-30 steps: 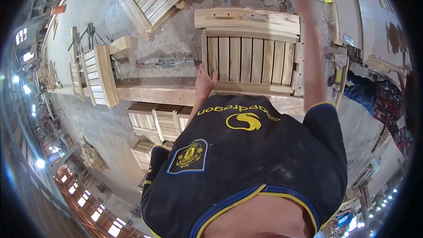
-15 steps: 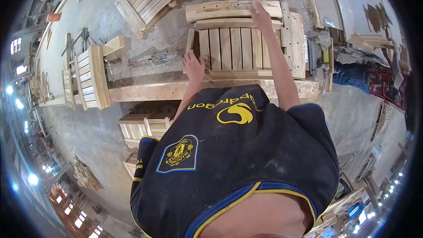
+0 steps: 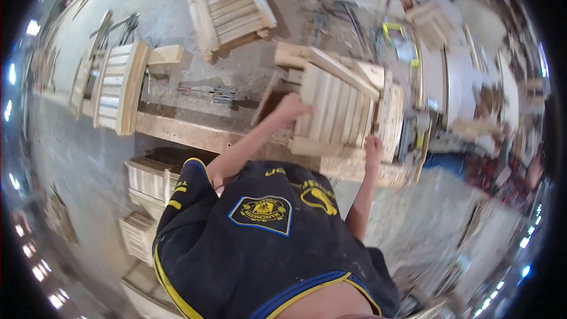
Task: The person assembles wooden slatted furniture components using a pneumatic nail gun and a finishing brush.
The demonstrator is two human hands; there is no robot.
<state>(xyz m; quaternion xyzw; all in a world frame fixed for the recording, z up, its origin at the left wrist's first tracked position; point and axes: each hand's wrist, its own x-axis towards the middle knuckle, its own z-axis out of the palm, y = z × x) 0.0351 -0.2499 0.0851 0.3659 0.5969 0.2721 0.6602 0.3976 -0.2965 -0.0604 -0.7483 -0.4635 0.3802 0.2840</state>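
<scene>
Fingers of the left hand (image 3: 292,108) bend loosely over the left end of the panel (image 3: 333,106), partly open, the foremost reaching onto its slats. Those of the right hand (image 3: 373,146) are curled nearly shut at its near right corner; blur hides whether they grip it.

The panel sits askew on the bench (image 3: 177,130), in front of the chest. A strip (image 3: 344,75) slants across its far side, over the slats. Beyond lies a beam (image 3: 289,54); a brown board (image 3: 270,99) is by the left hand, and a pale board (image 3: 390,119) is along the right end.

Farther left are metal tools (image 3: 221,94) and an upright slatted frame (image 3: 114,90); another slatted piece (image 3: 231,13) lies at the far side. More slatted woodwork (image 3: 147,182) shows below the bench's near edge.

On the black shirt (image 3: 277,266), the blue-edged crest (image 3: 261,211) reads "MANCHESTER", with smaller letters blurred. Yellow lettering (image 3: 276,172) over the chest is broken by folds, "on" being clearest. A person in checked red and dark cloth (image 3: 490,171) is at right.
</scene>
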